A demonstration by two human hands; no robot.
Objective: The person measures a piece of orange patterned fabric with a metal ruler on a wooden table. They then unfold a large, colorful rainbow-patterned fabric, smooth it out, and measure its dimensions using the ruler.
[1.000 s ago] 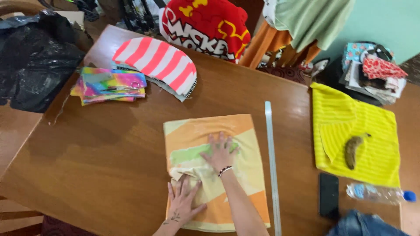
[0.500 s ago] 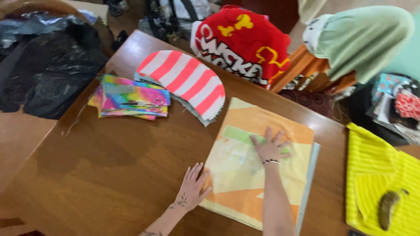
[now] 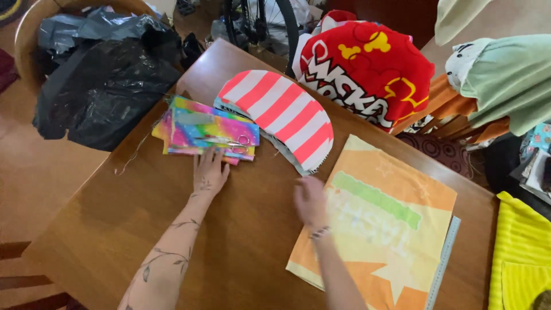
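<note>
Now off the orange cloth [image 3: 396,212], left hand [image 3: 209,171] touching rainbow fabric [image 3: 201,127]

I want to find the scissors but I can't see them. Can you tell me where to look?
Start at the brown wooden table and find the folded rainbow-coloured cloth near its far left edge, next to the red and white striped piece. The scissors lie flat on top of that cloth, just beyond the fingertips of the left hand. They are thin, shiny metal with two small ring handles, unlike the soft fabrics around.
</note>
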